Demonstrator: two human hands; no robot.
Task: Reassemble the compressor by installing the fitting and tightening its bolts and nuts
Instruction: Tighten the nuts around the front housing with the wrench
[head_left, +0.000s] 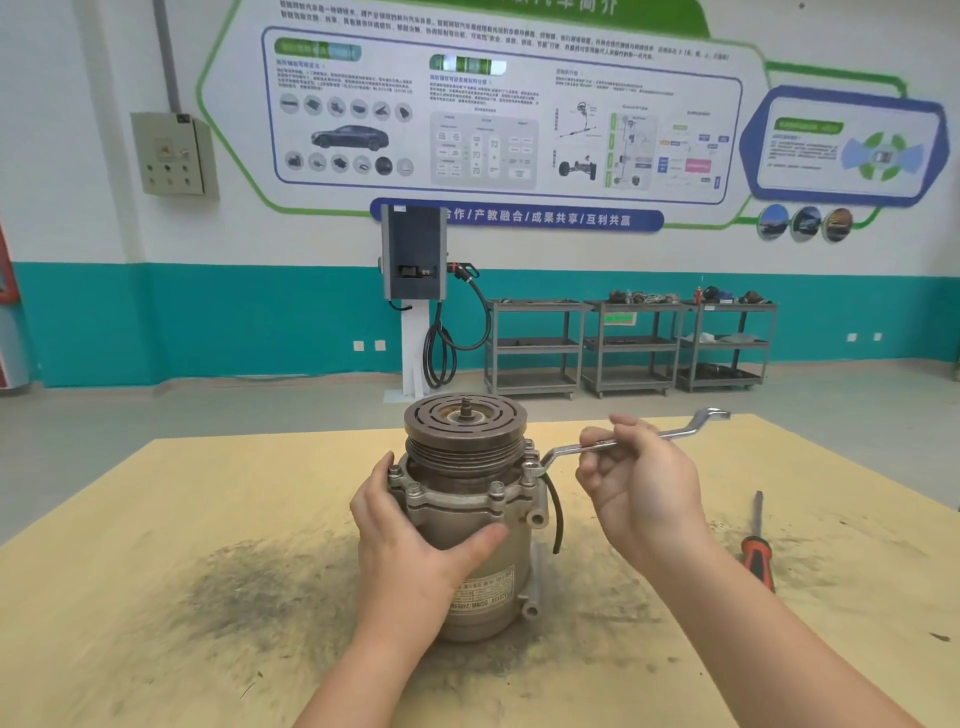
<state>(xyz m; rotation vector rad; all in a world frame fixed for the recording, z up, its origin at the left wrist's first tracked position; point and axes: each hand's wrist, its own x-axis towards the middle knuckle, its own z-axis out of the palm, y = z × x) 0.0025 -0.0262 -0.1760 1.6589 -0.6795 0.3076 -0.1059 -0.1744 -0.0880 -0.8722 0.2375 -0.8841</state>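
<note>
The step in hand looks like bolt tightening: the grey cast-metal cylindrical compressor (470, 525) stands upright in the middle of the stained yellow counter (156, 545), its dark grooved pulley and slotted clutch plate on top, and the ring end of a silver double-ended offset ring spanner (631, 441) sits over a bolt on the right side of the flange just below the pulley. The left hand (410, 540) grips the near-left side of the compressor body, fingers wrapped round the back and the thumb laid across the front, steadying it. The right hand (641, 478) holds the spanner's shank about midway, thumb and curled fingers closed on it, the far ring end sticking out to the right. As a judgement, the next move calls for swinging the handle round the bolt while the left hand resists the housing's turn, then lifting the ring off and reseating it, or moving on to the neighbouring bolt; the ring must stay square on the head so it does not slip. Counted: one compressor, one spanner, one red-and-black-handled screwdriver (757, 545) lying on the counter to the right, well apart from the compressor. About five bolt heads (497, 488) show round the near half of the flange, though those at the back are hidden, so the total cannot be told. Far off against the teal-and-white wall stand three grey shelf trolleys (628, 345).
</note>
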